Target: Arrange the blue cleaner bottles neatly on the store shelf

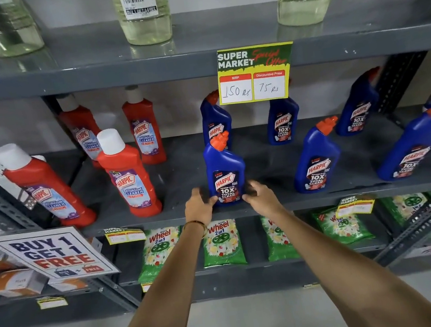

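Several blue Harpic cleaner bottles with orange caps stand on the dark grey middle shelf (283, 205) in two rows. The front row holds three: one at the left (225, 170), one in the middle (316, 158) and one at the right (409, 148). Three more stand behind them (215, 119), (283, 121), (356, 109). My left hand (199, 204) and my right hand (261, 194) flank the base of the front-left bottle. Their fingers are spread and the fingertips just touch its sides. The bottle stands upright on the shelf.
Red Harpic bathroom cleaner bottles (128, 174) fill the shelf's left part. A yellow price sign (254, 73) hangs over the back row. Clear bottles (143, 11) stand above and green Wheel packets (222, 242) lie below. A "Buy 1 Get 1 Free" sign (53, 253) leans at the lower left.
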Motion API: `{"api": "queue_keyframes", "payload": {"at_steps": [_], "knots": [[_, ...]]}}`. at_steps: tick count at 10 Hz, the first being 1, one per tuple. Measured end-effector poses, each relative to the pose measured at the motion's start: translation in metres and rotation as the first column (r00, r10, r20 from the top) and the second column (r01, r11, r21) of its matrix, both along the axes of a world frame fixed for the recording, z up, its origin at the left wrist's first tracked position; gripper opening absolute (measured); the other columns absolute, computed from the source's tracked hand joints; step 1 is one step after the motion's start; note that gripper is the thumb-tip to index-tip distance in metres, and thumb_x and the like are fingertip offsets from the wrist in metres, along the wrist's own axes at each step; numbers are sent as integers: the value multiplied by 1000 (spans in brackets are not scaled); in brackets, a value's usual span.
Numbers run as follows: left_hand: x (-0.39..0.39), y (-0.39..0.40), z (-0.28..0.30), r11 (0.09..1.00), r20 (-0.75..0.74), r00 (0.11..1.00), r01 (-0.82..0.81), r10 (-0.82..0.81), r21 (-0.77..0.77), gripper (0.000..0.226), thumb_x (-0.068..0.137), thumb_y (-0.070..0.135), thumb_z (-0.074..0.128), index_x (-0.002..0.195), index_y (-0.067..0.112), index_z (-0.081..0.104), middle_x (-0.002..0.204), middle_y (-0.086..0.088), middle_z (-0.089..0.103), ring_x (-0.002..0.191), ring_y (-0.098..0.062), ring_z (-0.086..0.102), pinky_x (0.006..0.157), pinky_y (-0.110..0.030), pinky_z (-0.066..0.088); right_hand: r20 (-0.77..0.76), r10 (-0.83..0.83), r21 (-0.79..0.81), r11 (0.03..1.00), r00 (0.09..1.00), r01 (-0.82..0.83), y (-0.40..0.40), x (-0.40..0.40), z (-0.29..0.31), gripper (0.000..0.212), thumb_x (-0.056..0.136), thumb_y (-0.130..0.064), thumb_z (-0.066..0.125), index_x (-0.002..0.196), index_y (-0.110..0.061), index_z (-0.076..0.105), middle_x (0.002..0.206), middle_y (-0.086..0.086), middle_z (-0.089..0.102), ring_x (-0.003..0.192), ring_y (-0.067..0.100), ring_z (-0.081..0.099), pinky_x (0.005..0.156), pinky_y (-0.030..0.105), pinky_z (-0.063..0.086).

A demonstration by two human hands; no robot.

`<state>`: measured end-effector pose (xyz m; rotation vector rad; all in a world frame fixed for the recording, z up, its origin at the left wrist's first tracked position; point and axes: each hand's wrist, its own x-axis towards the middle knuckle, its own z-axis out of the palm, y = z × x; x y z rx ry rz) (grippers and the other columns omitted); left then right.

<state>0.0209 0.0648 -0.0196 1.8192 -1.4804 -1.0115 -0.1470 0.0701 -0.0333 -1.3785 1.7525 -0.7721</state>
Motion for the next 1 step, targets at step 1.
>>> {"api": "queue_keyframes", "payload": {"at_steps": [1], "knots": [[1,10,2,990,171,985,-3,27,-139,68,90,22,54,144,9,16,144,-20,40,123,-37,49,100,-46,43,-286,-45,-137,991,957,6,13,0,4,51,92,-21,49,139,-6,35,145,17,41,132,32,40,106,38,36]]}}
